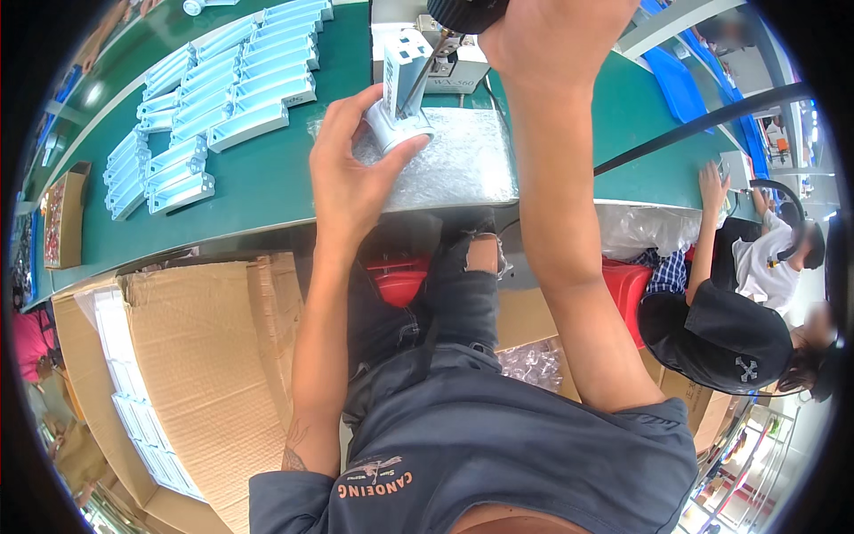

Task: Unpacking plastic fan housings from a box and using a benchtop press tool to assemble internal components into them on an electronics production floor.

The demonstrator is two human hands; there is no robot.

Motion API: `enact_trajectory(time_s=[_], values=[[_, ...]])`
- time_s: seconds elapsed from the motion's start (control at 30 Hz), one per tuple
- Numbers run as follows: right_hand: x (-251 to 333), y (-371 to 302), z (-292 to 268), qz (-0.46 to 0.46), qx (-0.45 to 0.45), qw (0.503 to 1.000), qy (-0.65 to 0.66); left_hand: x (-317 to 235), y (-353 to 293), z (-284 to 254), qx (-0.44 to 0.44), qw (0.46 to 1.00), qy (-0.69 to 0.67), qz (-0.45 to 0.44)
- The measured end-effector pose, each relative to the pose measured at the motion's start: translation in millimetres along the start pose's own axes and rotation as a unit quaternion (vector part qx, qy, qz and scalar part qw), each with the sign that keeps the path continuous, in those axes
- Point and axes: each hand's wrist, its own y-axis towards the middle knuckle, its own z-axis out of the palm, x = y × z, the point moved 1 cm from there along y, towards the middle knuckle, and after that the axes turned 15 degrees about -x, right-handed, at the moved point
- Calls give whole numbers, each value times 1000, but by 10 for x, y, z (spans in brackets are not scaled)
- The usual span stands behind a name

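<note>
A light blue plastic housing (411,71) with a round base stands upright on a sheet of bubble wrap (467,165). My left hand (349,173) grips its base, thumb on the near side and fingers round the left. Up at the top edge, my right hand (538,40) is closed around a black power screwdriver (464,13), partly cut off by the frame. Its thin bit slants down along the housing's open side toward the base; the tip's exact contact is hard to see.
Rows of similar blue housings (240,84) lie on the green table (276,173). A white box (458,76) stands behind the bubble wrap. A small carton (67,218) sits far left, a large cardboard box (200,356) below. At right are a black pole (694,133) and a co-worker's hand (713,189).
</note>
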Motion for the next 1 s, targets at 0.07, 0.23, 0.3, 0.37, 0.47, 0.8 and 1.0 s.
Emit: enact_trajectory(time_s=[0.07,0.23,0.3,0.37,0.47,0.8,1.0], values=[[-22,-23,-5,7,-4,1000,3,1,0,-2,-1,1000,1,2],[-13,-76,68,82,-57,990,103,9,2,-8,3,1000,13,9],[-5,-79,75,70,-53,989,116,22,5,-15,2,1000,12,13],[16,-96,100,81,-59,988,118,35,6,-24,1,1000,12,17],[-17,-44,34,47,-22,996,67,33,4,-12,3,1000,8,19],[36,-117,22,64,-26,995,77,70,0,18,-18,999,-3,27],[129,-142,96,100,-63,986,117,33,-8,35,-37,999,-8,36]])
